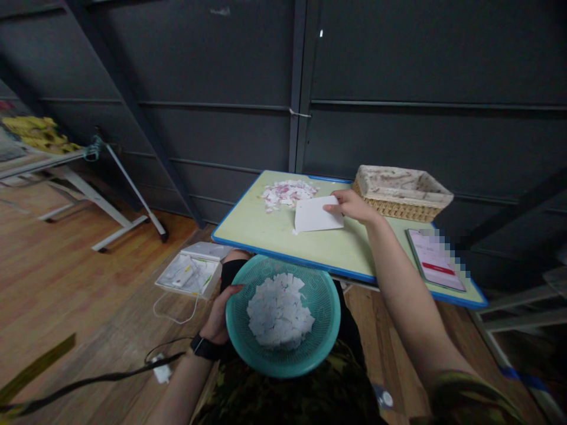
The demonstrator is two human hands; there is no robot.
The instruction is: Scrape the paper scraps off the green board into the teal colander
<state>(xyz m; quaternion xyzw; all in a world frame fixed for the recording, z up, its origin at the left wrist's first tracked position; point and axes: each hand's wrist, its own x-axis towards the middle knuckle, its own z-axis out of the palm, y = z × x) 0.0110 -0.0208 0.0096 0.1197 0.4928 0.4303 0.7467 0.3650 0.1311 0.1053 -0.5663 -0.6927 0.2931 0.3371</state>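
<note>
Head view: the left hand (220, 313) is holding a teal plastic colander (326, 316) of paper scraps (279, 313) by its rim, below the blue-edged table (248, 219); the right hand (349, 206) is pinching a white card (316, 215) between thumb and fingers, beside a pinkish-white scrap pile (290, 192).

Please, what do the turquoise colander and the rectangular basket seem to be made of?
The turquoise colander looks like plastic with a slight sheen, judging by its evenly coloured, perforated wall. The rectangular basket seems matte wicker or similar woven fibre, from its braided outside.
</note>
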